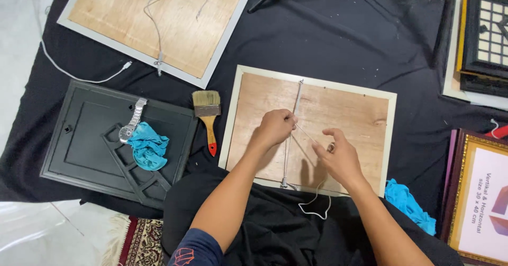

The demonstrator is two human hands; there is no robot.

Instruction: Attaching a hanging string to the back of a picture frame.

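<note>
A picture frame (365, 103) lies face down in front of me, its plywood back up and its border cream. A grey hanging cord (298, 98) runs from the top edge down the middle of the back to the bottom edge. My left hand (273, 128) pinches the cord near the middle of the board. My right hand (338, 157) holds the loose end of the cord, pulled taut between both hands. A slack white loop (315, 207) of the cord hangs over the black cloth (264, 229) on my lap.
Another face-down frame (159, 25) with a cord lies top left. A black frame back (90, 134) holds a wristwatch (132, 120) and a blue rag (148, 147). A paintbrush (208, 119) lies beside it. More frames (484, 38) stand right, and a second blue rag (405, 200).
</note>
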